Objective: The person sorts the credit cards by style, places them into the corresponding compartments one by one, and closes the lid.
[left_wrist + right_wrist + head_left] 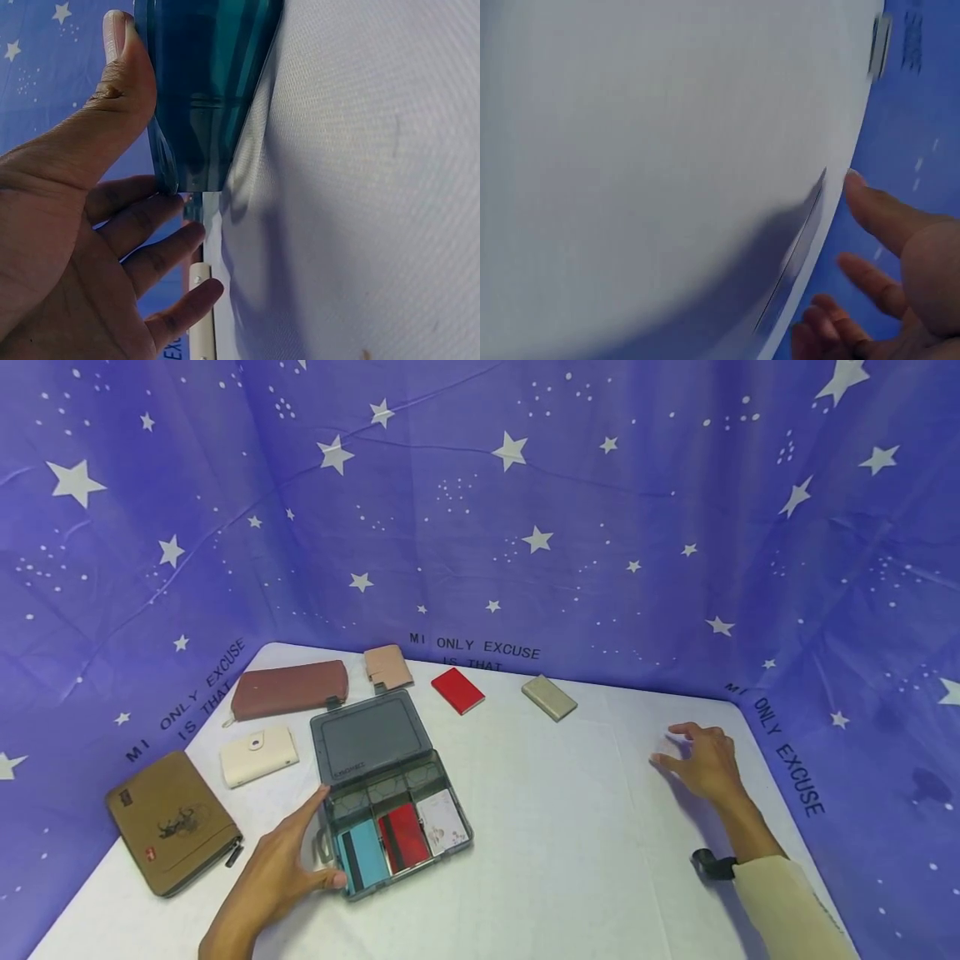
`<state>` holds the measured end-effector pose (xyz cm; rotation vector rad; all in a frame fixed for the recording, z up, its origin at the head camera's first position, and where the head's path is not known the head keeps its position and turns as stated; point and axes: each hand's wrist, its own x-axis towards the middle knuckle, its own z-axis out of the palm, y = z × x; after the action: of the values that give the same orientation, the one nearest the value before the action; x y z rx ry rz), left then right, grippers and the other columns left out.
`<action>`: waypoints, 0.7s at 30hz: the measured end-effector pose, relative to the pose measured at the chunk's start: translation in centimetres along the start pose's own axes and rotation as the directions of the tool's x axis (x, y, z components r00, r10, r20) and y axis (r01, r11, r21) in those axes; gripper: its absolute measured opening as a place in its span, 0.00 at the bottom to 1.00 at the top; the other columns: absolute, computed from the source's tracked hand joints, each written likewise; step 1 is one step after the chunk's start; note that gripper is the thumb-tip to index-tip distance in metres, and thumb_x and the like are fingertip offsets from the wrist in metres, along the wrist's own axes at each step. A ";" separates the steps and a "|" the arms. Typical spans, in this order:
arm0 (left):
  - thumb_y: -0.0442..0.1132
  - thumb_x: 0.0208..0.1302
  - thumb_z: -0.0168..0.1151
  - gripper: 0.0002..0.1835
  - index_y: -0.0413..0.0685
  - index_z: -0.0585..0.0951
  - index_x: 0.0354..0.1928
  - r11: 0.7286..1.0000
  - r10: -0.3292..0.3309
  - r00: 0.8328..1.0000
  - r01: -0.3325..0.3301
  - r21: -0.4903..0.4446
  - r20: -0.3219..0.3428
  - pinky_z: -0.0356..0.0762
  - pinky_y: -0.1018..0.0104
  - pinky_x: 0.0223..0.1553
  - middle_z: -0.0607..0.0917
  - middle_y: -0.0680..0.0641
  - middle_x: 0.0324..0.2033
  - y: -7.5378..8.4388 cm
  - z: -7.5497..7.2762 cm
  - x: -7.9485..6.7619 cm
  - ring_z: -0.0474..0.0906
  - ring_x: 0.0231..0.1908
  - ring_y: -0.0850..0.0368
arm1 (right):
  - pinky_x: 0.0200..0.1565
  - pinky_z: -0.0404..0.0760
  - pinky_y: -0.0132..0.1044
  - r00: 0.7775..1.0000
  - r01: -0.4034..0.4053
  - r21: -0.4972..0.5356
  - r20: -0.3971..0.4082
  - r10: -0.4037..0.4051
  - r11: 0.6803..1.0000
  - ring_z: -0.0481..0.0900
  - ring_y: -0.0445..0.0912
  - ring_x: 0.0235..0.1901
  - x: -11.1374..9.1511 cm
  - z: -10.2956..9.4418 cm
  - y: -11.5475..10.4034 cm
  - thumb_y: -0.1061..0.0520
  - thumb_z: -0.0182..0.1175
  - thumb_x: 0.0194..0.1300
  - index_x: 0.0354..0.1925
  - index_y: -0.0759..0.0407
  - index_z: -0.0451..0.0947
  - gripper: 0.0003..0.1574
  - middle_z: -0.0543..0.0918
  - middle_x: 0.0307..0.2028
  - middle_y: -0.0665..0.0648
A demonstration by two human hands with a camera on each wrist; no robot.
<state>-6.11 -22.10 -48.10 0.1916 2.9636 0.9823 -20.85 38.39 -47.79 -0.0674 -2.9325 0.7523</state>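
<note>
An organizer case (381, 739) of dark translucent plastic lies with its lid folded back. Its front compartments hold a blue card holder (363, 856), a red card holder (405, 837) and a white patterned card holder (442, 821). My left hand (277, 860) is spread along the case's left side, thumb at the front corner and index finger near the hinge. In the left wrist view, the thumb (124, 82) lies along the edge of the case and the other fingers are relaxed. My right hand (705, 764) hovers over the table's right side, fingers apart, holding nothing.
Left of the case lie a brown zip wallet (174, 822), a cream wallet (258, 756) and a long maroon wallet (291, 687). Behind it are a pink wallet (388, 667), a red card case (457, 691) and a beige one (550, 697). A starry curtain (480, 527) surrounds the white table (555, 827).
</note>
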 end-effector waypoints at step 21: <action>0.56 0.34 0.82 0.67 0.57 0.54 0.79 1.000 -0.023 1.000 0.023 0.004 0.017 0.68 0.33 0.65 0.64 0.41 0.74 0.1 -0.1 0.1 0.65 0.69 0.32 | 0.26 0.71 0.32 0.949 0.200 0.125 0.222 -0.224 0.972 0.72 0.44 0.27 -0.7 3.0 -7.9 0.60 0.68 0.62 0.36 0.56 0.78 0.07 0.78 0.28 0.52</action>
<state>-6.19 -22.03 -47.99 0.1647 2.9453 0.9681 -20.64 29.99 -46.71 0.3654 -3.0432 0.9298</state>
